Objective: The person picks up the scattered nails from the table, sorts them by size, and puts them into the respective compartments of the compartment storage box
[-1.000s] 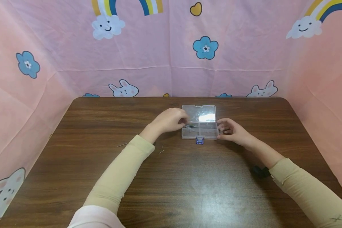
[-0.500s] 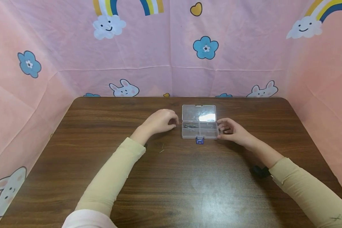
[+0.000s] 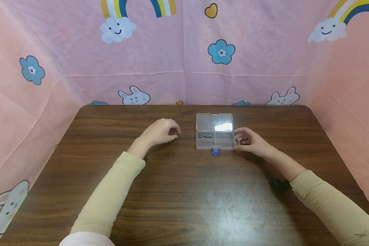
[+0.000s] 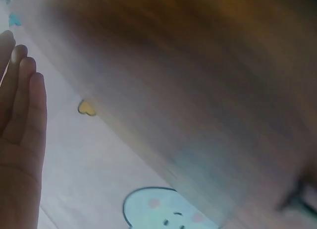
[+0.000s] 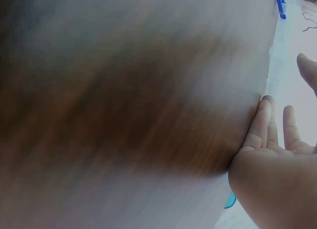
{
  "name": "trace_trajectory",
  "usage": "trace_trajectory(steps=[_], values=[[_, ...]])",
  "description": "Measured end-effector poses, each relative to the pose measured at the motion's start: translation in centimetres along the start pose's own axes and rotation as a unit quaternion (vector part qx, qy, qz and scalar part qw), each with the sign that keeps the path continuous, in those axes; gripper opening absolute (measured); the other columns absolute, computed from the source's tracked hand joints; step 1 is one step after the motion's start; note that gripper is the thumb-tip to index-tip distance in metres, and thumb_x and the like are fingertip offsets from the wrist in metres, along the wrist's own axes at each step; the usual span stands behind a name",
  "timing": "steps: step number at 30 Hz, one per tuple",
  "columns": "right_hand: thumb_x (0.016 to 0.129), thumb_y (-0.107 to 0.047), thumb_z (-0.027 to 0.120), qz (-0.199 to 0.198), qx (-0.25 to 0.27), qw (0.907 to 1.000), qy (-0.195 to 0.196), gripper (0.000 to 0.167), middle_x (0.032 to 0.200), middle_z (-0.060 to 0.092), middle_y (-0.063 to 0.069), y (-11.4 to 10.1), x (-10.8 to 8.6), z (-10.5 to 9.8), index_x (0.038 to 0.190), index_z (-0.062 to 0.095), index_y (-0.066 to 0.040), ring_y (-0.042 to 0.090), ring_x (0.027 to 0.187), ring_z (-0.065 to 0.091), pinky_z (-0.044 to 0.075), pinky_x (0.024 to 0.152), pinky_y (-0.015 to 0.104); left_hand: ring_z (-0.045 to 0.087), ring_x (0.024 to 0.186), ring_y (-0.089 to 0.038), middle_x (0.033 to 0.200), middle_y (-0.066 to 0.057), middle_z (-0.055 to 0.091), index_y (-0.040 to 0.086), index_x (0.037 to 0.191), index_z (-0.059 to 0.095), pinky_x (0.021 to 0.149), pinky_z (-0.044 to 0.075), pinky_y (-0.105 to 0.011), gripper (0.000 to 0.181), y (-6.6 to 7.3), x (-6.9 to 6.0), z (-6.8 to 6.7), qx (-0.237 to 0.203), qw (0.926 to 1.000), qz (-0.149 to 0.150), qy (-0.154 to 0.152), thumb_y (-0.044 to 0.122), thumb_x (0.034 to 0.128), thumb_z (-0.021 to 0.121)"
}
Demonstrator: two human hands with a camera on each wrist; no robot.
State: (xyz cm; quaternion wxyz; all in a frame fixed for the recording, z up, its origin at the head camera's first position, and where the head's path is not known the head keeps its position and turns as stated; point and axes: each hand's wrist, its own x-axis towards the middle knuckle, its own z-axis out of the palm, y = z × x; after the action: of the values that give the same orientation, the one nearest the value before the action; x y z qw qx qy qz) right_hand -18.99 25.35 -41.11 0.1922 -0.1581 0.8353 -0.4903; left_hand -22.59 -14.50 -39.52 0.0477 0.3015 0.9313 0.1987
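Observation:
A clear plastic compartment box (image 3: pixel 225 145) lies with its transparent lid (image 3: pixel 207 122) raised and a blue latch (image 3: pixel 215 151) at its front. Thin metal pieces (image 3: pixel 204 136), like nails or needles, fill its back left compartment. My right hand (image 3: pixel 250 141) touches the box's right end with relaxed fingertips; the right wrist view shows its fingers (image 5: pixel 260 122) fairly straight against the box. To the box's left, over the table, is my left hand (image 3: pixel 163 131), loosely bent, with nothing visible in it. A few similar thin metal pieces (image 3: pixel 174 162) lie on the table near that hand.
The brown wood-grain table (image 3: pixel 184 205) has its far edge against a pink patterned cloth (image 3: pixel 160 61), which also hangs along both sides. A dark object (image 3: pixel 280 185) shows under the right wrist.
My left hand has withdrawn from the box's left compartment and moved left over the table. The right hand and the box have stayed in place.

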Motion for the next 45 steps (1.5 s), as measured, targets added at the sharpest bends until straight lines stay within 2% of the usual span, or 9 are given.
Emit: trace_trajectory(steps=[5, 13, 26, 45], values=[[0.099, -0.006, 0.072, 0.002, 0.001, 1.0, 0.0, 0.058, 0.139, 0.056, 0.025, 0.1, 0.0, 0.0, 0.15, 0.045, 0.001, 0.034, 0.127, 0.055, 0.046, 0.104, 0.025, 0.071, 0.092, -0.02, 0.103, -0.004, 0.077, 0.01, 0.101, 0.079, 0.086, 0.06, -0.038, 0.008, -0.9, -1.3, -0.6, -0.018, 0.9997, -0.016, 0.007, 0.007, 0.0935, 0.08], [0.099, -0.005, 0.072, 0.008, 0.003, 1.0, 0.001, 0.059, 0.139, 0.056, 0.025, 0.2, 0.1, -0.2, 0.15, 0.046, 0.001, 0.032, 0.125, 0.054, 0.045, 0.1, 0.017, 0.072, 0.093, -0.02, 0.103, -0.005, 0.077, 0.01, 0.102, 0.079, 0.087, 0.061, -0.039, 0.01, -2.3, -3.3, -1.4, -0.022, 0.9988, -0.045, 0.005, 0.006, 0.0932, 0.079], [0.098, -0.004, 0.073, 0.002, 0.003, 1.0, 0.0, 0.059, 0.138, 0.057, 0.025, 0.2, 0.2, 0.0, 0.15, 0.046, 0.001, 0.031, 0.124, 0.054, 0.046, 0.099, 0.017, 0.068, 0.084, -0.015, 0.096, -0.002, 0.077, 0.01, 0.099, 0.079, 0.081, 0.058, -0.037, 0.009, -4.8, -6.2, -2.2, -0.031, 0.998, -0.056, -0.005, 0.005, 0.0916, 0.08], [0.099, -0.006, 0.073, 0.005, -0.003, 1.0, 0.002, 0.059, 0.139, 0.057, 0.024, 0.5, 0.2, -0.1, 0.15, 0.046, 0.0, 0.033, 0.125, 0.054, 0.046, 0.101, 0.02, 0.064, 0.074, -0.007, 0.081, 0.003, 0.074, 0.01, 0.094, 0.08, 0.07, 0.056, -0.025, 0.007, -6.7, -10.9, -3.0, -0.063, 0.9942, -0.087, -0.002, 0.008, 0.0886, 0.084]])
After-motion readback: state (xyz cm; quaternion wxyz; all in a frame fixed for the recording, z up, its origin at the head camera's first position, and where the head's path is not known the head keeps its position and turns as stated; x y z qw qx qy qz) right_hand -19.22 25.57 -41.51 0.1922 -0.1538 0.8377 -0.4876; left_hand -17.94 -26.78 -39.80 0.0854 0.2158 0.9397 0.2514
